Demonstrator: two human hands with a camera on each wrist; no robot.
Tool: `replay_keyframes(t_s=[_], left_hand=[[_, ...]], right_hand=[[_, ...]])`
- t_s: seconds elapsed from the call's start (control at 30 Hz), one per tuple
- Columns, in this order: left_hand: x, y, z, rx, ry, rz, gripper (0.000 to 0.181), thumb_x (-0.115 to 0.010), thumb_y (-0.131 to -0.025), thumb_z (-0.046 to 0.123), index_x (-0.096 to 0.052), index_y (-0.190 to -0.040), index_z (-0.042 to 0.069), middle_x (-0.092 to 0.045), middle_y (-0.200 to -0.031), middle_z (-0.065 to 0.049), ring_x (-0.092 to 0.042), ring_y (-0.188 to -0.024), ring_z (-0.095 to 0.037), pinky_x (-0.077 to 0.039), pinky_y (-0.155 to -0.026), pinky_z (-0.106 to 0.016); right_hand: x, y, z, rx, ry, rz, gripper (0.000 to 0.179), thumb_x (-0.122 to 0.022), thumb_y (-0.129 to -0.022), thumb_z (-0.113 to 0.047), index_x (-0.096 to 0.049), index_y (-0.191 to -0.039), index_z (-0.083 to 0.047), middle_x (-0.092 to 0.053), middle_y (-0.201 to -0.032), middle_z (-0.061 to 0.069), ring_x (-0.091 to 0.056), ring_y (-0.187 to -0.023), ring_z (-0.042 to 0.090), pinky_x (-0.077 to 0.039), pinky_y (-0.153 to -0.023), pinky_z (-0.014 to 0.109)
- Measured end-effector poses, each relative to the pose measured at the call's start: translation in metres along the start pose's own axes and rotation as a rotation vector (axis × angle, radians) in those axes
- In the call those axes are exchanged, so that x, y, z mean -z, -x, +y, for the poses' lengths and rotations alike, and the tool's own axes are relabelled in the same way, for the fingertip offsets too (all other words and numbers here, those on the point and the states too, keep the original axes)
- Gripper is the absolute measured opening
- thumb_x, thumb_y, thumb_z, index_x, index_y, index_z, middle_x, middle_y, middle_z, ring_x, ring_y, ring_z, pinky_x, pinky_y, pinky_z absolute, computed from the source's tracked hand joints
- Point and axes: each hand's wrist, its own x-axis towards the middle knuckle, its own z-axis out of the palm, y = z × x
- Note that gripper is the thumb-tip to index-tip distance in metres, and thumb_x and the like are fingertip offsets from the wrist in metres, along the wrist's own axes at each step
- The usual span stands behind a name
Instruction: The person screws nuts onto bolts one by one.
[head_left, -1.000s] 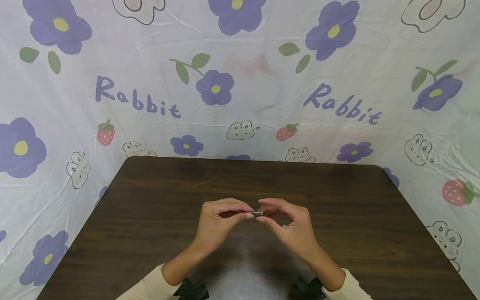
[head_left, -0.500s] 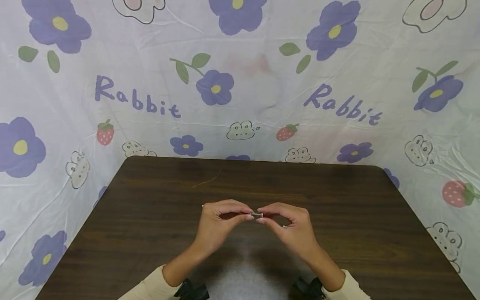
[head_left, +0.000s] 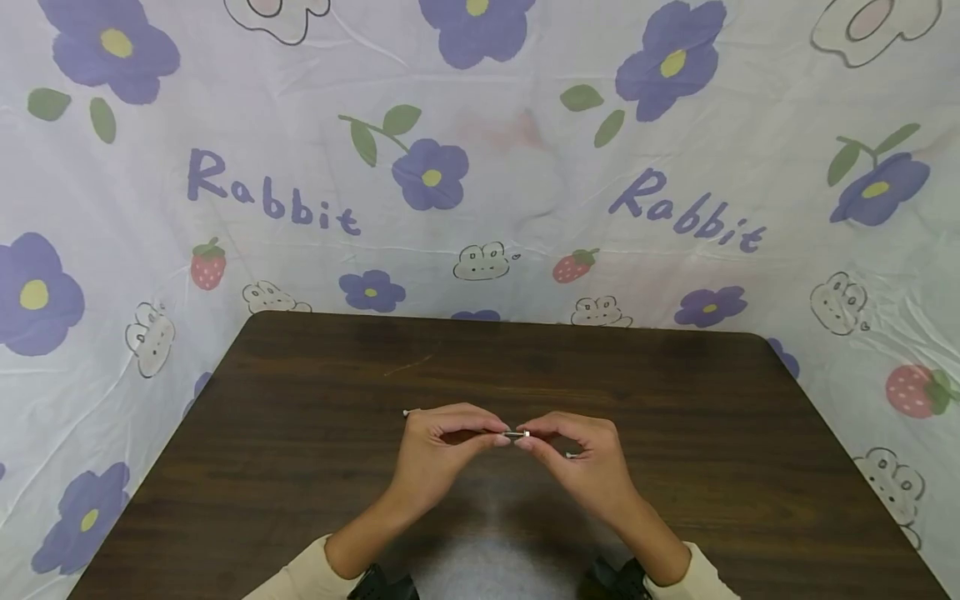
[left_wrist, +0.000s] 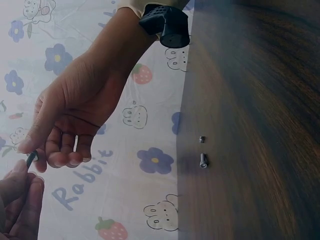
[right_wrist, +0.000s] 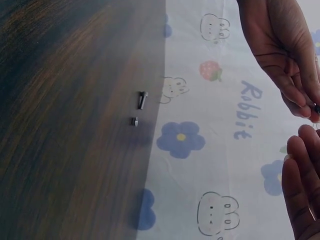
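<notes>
Both hands meet over the middle of the table, in the head view, at a small metal bolt (head_left: 516,433). My left hand (head_left: 431,450) pinches one end of its shank between thumb and fingertips. At the wider end, the thumb and index fingertips of my right hand (head_left: 588,454) pinch it. In the left wrist view the bolt (left_wrist: 32,159) looks dark between the two hands; its threads are too small to make out. Another bolt (left_wrist: 203,160) lies on the table beside a small nut (left_wrist: 202,139). The right wrist view shows that loose bolt (right_wrist: 143,100) and nut (right_wrist: 134,121) too.
Beneath the hands is a dark wood-grain table (head_left: 300,400). A white cloth (head_left: 517,183) with printed flowers and rabbits hangs behind it and along its sides. Small silver bits show beside the left knuckles and the right thumb in the head view.
The right index finger and thumb have come together around the bolt's wider end. Both hands have sunk slightly. The left hand keeps its pinch.
</notes>
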Motion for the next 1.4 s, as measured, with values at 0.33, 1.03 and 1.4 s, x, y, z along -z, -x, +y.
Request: replay_keyframes(t_s=[0.33,1.03,1.4], left_hand=[[-0.0019,-0.0026,0.0026,-0.004,0.012,-0.009,0.009,-0.079,-0.085,-0.003,-0.079,-0.093,0.000,-0.076,-0.091,-0.010,-0.074,-0.080,-0.022,-0.062,-0.069,-0.039],[0.0016,-0.0044,0.0079,0.041,0.013,0.011,0.010,-0.080,-0.084,-0.003,-0.079,-0.093,0.000,-0.076,-0.091,-0.010,-0.074,-0.081,-0.022,-0.062,-0.069,-0.046],[0.0026,-0.0024,0.0091,0.022,-0.014,0.017,0.013,-0.080,-0.084,-0.002,-0.080,-0.097,0.000,-0.077,-0.093,-0.008,-0.074,-0.083,-0.022,-0.062,-0.071,-0.040]], right_hand=[[0.0015,-0.0023,-0.0028,-0.027,-0.019,0.004,0.025,-0.072,-0.087,0.012,-0.076,-0.087,-0.012,-0.072,-0.073,0.002,-0.067,-0.063,0.011,-0.055,-0.055,0.023],[0.0044,-0.0051,-0.0056,0.122,0.083,0.074,0.039,-0.084,-0.070,0.015,-0.078,-0.104,-0.002,-0.077,-0.091,0.010,-0.075,-0.079,0.016,-0.061,-0.068,0.025],[0.0001,-0.0057,-0.0048,0.143,0.076,0.081,0.034,-0.082,-0.071,0.016,-0.076,-0.100,-0.001,-0.076,-0.086,0.010,-0.072,-0.072,0.013,-0.057,-0.060,0.019]])
